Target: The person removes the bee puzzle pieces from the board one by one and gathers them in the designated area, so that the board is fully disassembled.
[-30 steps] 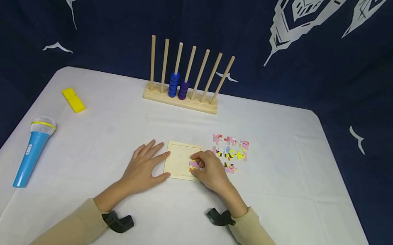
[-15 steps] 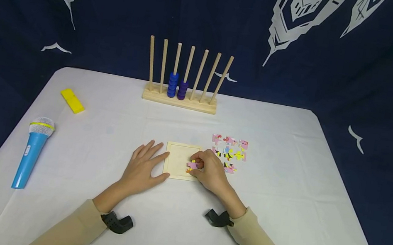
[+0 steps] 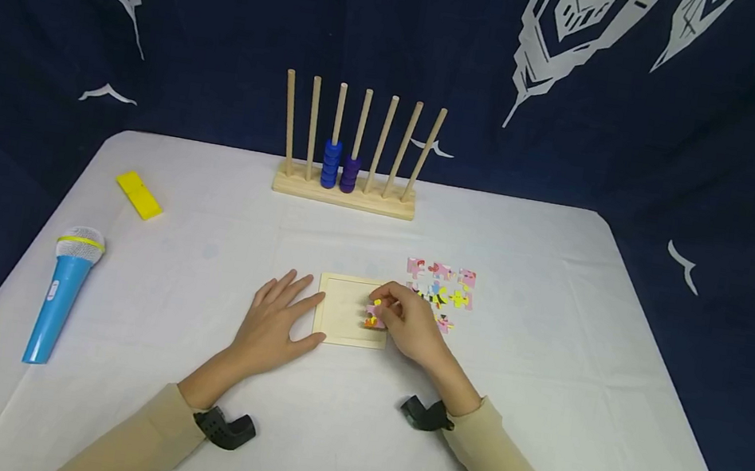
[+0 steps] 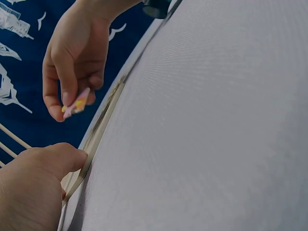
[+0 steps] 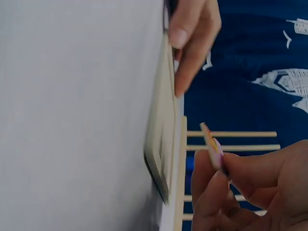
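Note:
My right hand (image 3: 417,328) pinches a pink-and-yellow jigsaw piece (image 3: 373,315) between thumb and fingers, above the right part of a pale wooden puzzle tray (image 3: 341,312). The wrist views show this jigsaw piece (image 4: 77,105) tilted and lifted clear of the tray (image 5: 161,130). My left hand (image 3: 278,326) lies with spread fingers on the table, its thumb and index fingertip touching the tray's left edge. Several loose jigsaw pieces (image 3: 459,298) lie right of the tray; my right hand partly covers some of them.
At the back stands a wooden peg rack (image 3: 343,195) with blue rings (image 3: 331,165) and purple rings (image 3: 350,175) on two pegs. A blue toy microphone (image 3: 59,303) and a yellow block (image 3: 139,195) lie at the left of the white-covered table (image 3: 535,451).
My right hand first slides the jigsaw piece slightly left, then raises it from the tray, tilts it and shifts a little right. My left hand stays at the tray's edge.

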{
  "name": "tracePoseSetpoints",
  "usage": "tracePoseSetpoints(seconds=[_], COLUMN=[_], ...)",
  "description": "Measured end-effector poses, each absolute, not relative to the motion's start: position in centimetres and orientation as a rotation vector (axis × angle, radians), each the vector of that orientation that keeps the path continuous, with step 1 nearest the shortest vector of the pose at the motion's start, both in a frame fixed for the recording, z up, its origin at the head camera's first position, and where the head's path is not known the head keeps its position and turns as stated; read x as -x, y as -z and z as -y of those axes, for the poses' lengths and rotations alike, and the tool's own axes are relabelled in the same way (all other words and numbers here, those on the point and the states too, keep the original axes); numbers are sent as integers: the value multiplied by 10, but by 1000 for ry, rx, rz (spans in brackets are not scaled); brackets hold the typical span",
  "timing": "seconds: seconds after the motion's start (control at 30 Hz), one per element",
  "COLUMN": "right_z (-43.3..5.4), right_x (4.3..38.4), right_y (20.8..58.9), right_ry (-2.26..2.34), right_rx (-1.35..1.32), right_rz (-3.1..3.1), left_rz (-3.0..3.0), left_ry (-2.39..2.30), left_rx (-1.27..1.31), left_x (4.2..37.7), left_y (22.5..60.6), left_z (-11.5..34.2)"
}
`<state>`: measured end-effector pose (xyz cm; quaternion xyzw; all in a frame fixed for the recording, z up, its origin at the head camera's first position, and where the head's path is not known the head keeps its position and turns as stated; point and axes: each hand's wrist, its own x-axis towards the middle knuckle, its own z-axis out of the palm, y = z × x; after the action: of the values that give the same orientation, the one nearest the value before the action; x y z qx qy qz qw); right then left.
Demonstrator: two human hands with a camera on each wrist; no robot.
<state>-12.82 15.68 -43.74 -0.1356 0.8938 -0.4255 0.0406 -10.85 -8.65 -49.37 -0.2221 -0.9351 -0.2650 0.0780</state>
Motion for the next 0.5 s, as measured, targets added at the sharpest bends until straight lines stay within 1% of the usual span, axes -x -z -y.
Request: tracePoseSetpoints(seconds=[0.13, 0.5], right_z=[-179, -266], right_x=[132, 134], right_y=[430, 427], right_ry=[1335, 1291], right_rx=[366, 25], right_rz=[-2747, -2863], left_rz=[2802, 2815], left_ry=[812, 827], left_rx=[669, 667], left_x=[108, 108], left_y=[493, 492], left_z=[86, 85])
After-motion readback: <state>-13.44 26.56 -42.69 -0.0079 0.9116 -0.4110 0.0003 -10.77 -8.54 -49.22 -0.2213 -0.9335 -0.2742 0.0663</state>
